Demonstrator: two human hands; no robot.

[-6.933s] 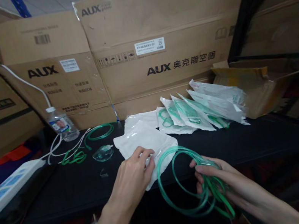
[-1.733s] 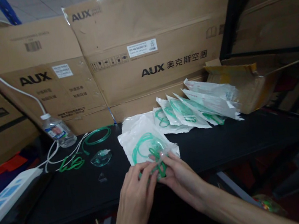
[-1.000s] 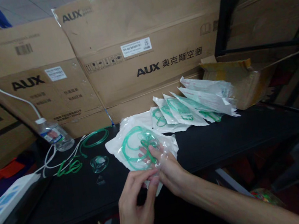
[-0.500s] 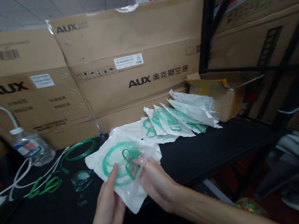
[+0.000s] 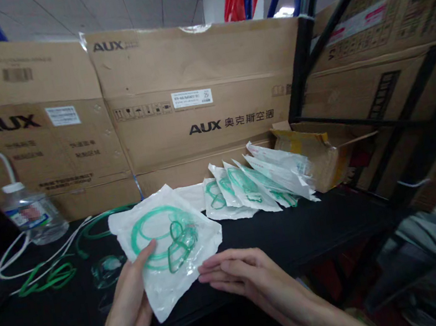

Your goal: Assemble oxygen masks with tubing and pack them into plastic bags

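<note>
A clear-and-white pouch (image 5: 195,226) holds a coil of green tubing and a folded green strap, with clear plastic beneath it. My left hand (image 5: 125,294) grips its left lower side, thumb on top and the other fingers hidden underneath. Close to the pouch's lower right edge is my right hand (image 5: 248,273), its fingers stretched out together and holding nothing; whether the fingertips touch the edge I cannot tell. Left of the pouch, a clear mask (image 5: 108,269) lies on the black surface, partly behind my left forearm, beside a loose green strap (image 5: 48,277).
Several similar pouches (image 5: 243,189) lean in an overlapping row before an open cardboard box (image 5: 337,147). A plastic bottle (image 5: 36,217) and white cables (image 5: 5,271) are at the left. Large cartons (image 5: 192,66) stand along the back; a dark rack post (image 5: 301,58) rises at the right.
My right hand has let go of the pouch and moved down and right, its fingers straightening. My left hand and the pouch have shifted slightly left, and the pouch lies flatter to view.
</note>
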